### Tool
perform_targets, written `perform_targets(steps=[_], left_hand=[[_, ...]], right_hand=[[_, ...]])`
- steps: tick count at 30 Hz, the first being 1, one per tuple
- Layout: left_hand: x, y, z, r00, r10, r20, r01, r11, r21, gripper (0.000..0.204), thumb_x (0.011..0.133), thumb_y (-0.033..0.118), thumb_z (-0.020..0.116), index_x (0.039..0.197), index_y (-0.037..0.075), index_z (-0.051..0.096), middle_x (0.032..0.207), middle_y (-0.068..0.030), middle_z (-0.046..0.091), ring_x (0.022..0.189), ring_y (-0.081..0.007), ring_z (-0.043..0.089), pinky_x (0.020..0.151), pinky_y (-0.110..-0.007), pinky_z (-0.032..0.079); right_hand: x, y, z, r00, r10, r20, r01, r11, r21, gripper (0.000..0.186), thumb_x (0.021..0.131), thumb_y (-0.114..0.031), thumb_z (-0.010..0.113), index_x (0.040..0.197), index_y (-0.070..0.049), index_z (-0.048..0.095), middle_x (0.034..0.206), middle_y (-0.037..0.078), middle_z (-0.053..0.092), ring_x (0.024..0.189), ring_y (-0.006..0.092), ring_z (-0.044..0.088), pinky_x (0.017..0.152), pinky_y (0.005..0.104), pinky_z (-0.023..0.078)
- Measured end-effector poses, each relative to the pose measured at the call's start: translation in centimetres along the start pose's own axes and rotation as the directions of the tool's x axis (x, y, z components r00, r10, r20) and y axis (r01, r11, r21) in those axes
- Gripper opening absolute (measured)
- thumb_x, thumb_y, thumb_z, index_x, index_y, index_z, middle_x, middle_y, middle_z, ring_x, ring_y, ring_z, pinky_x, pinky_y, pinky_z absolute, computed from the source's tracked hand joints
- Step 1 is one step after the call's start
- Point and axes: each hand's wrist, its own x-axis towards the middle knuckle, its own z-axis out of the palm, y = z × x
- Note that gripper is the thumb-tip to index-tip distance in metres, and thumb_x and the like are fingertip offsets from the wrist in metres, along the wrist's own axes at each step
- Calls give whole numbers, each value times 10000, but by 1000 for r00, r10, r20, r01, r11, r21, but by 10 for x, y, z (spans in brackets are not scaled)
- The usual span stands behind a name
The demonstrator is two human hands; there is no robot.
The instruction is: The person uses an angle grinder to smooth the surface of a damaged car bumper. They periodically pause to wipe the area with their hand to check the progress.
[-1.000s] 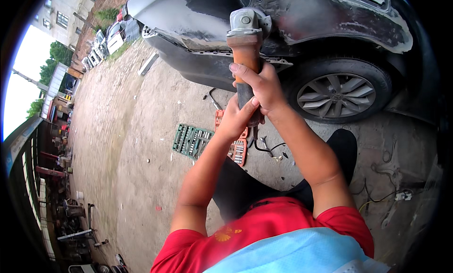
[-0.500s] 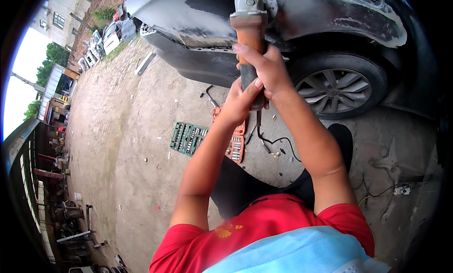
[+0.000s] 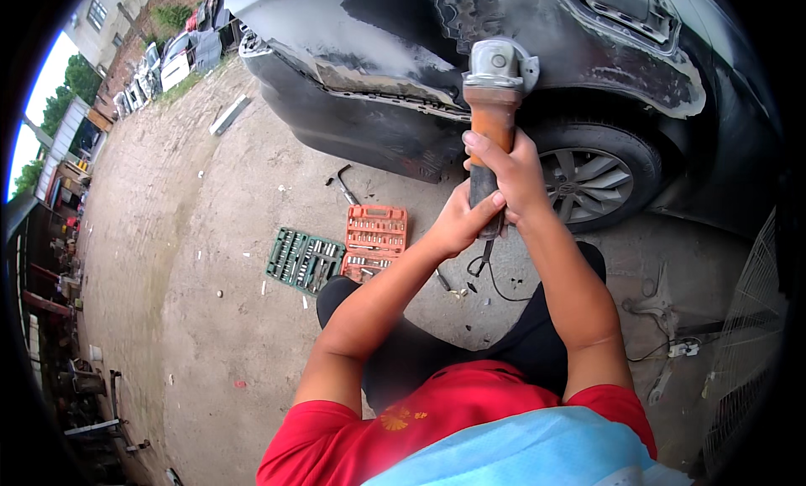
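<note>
Both my hands are closed around an orange and black angle grinder point(image 3: 494, 117), its metal head pointing away from me. My right hand point(image 3: 516, 171) wraps the orange body, thumb lying across it. Lower down, my left hand point(image 3: 468, 215) grips the black rear end, just above the power cord point(image 3: 489, 251). The grinder's head is in front of the grey and black car's body panel point(image 3: 546, 45), above the wheel point(image 3: 588, 180). Whether the disc touches the panel cannot be made out. Bare, scraped patches and a dark rough area mark the panel.
On the ground to the left lie an open green socket set point(image 3: 304, 259) and an open orange socket set point(image 3: 375, 234). A tool with a bent end point(image 3: 342, 184) rests beyond them. At the right are a power strip point(image 3: 684, 349) and a wire grille point(image 3: 747, 335).
The grinder and both hands have moved down and slightly right in the picture. My view has shifted too, showing more of the panel and the orange socket set.
</note>
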Motion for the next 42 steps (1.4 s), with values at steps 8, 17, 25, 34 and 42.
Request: perform_targets(steps=[8,17,25,34,42], left_hand=[[60,39,5,991,135,10,-132,981,-143,424,1104,443,682,1144,22,655,971,-49,740,804,-126,704,736,-282,574],[40,-9,25,978,209,-27,-211,962,-171,450,1061,398,726,1249,2,622,997,-35,741,929,-117,697,848,-302,564],[62,30,-10,963,267,-42,-270,940,-211,432,1091,410,720,1213,0,662,1037,-40,758,937,-103,713,859,-295,579],[73,20,5,965,250,75,-219,933,-287,443,1053,405,743,1221,1,671,1005,-34,725,930,-104,656,835,-304,548],[69,23,20,966,257,-14,-245,905,-349,380,1068,337,727,1206,-8,651,1048,-43,755,951,-110,707,861,-299,571]], right_hand=[[48,-58,1,997,-49,53,56,989,-138,443,983,-354,830,1213,-13,667,1008,104,738,867,178,739,752,306,607],[10,-36,-19,998,13,-64,-27,977,-214,501,979,-332,818,1294,15,642,1020,112,730,855,184,741,752,309,610],[56,-57,26,999,-23,47,33,974,-222,481,935,-358,879,1182,2,676,961,95,723,824,174,732,736,301,591],[41,-61,0,991,-99,-86,75,964,-254,443,991,-349,819,1250,-19,676,1004,98,735,832,184,751,725,315,623],[45,-69,1,999,-35,1,33,948,-315,470,965,-363,845,1221,-6,679,982,97,730,830,171,742,727,304,608]])
